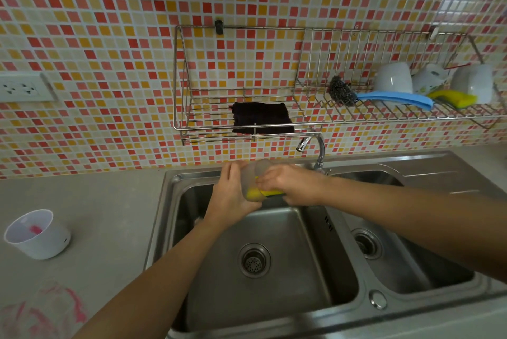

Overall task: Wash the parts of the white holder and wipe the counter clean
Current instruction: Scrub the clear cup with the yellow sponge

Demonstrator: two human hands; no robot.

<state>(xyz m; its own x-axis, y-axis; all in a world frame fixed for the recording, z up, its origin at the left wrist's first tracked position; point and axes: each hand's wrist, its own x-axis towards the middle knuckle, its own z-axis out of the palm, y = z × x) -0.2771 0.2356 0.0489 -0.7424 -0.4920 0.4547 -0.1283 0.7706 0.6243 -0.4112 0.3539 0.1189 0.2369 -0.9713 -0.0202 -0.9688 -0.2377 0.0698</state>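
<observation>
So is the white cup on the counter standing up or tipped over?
Standing up: the cup sits on its base, mouth upward, something pink inside.

A wire rack (208,111) hangs on the mosaic-tiled wall (109,23). A black cloth (262,117) lies on its left shelf. Toward its right end sit a steel scourer (340,90), a blue cloth (395,98), a yellow sponge (455,98) and three white cups (393,77). A socket (22,88) is on the wall, far left.
</observation>
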